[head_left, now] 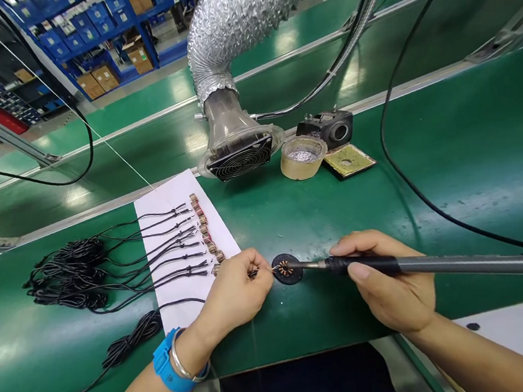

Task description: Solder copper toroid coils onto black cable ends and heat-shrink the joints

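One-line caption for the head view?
Right hand holds a soldering iron to a small coil; left hand pinches a wire at it.

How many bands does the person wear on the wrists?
2: a blue wristband and a thin silver bangle, side by side on the left wrist. The right wrist shows none.

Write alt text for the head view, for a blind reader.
The right hand holds a grey pen-shaped soldering iron, its tip at a black round disc; the left hand pinches a thin wire beside it. Black cables lie across a white paper sheet on the green bench.
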`<act>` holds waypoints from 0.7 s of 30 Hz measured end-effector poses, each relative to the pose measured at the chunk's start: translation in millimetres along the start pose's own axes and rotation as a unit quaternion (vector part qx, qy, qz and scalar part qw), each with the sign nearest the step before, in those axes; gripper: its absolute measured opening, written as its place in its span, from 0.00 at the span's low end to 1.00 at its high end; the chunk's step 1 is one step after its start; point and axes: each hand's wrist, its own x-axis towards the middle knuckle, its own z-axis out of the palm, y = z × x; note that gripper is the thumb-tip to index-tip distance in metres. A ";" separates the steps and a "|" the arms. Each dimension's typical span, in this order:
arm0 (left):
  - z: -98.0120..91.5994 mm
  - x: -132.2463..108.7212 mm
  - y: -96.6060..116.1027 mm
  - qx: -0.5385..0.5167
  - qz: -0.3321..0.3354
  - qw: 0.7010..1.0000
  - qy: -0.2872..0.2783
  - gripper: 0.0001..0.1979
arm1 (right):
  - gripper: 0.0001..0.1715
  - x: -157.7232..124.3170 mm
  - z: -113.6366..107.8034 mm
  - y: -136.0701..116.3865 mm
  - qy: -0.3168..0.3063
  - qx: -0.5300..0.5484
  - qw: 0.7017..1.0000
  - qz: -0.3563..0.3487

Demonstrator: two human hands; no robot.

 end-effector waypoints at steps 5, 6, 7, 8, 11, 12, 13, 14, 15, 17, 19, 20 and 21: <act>0.5 -1.5 -0.1 0.011 0.007 1.000 -0.003 0.06 | 0.08 -2.7 -1.1 3.4 -0.012 -0.015 1.000 0.011; 0.7 -1.9 -0.1 0.012 0.009 1.000 -0.003 0.06 | 0.08 -3.0 -1.3 3.3 -0.015 -0.018 1.000 0.011; 0.9 -2.2 -0.1 0.013 0.009 1.000 -0.001 0.06 | 0.07 -3.0 -1.3 3.0 -0.018 -0.021 1.000 0.010; 1.0 -2.4 -0.1 0.015 0.010 1.000 0.000 0.06 | 0.07 -2.8 -1.3 2.3 -0.020 -0.022 1.000 0.010; 1.2 -2.2 -0.1 0.021 0.011 1.000 0.002 0.06 | 0.07 -1.1 -0.2 -0.6 -0.024 -0.026 0.999 0.004; 1.2 -1.9 -0.1 0.022 0.011 1.000 0.002 0.06 | 0.07 -0.3 0.4 -1.7 -0.025 -0.030 0.999 -0.001; 1.2 -1.5 -0.2 0.022 0.012 1.000 0.003 0.06 | 0.07 0.6 1.0 -2.7 -0.027 -0.036 0.999 -0.008; 1.2 -1.1 -0.3 0.022 0.012 1.000 0.005 0.06 | 0.06 1.4 1.5 -3.7 -0.029 -0.042 0.999 -0.016; 1.2 -0.7 -0.4 0.022 0.011 1.000 0.006 0.06 | 0.06 2.1 1.9 -4.4 -0.031 -0.047 0.998 -0.026; 1.3 -0.2 -0.3 0.022 0.009 1.000 0.008 0.06 | 0.06 3.1 2.5 -5.6 -0.034 -0.051 0.997 -0.050; 1.3 -0.1 0.2 0.022 0.010 1.000 0.007 0.06 | 0.06 3.6 2.9 -6.5 -0.035 -0.047 0.996 -0.071; 1.4 -0.2 0.5 0.021 0.010 1.000 0.006 0.06 | 0.07 3.7 3.0 -7.1 -0.036 -0.045 0.995 -0.078; 1.4 -0.2 0.9 0.020 0.011 1.000 0.006 0.06 | 0.07 3.8 3.1 -7.8 -0.037 -0.043 0.995 -0.084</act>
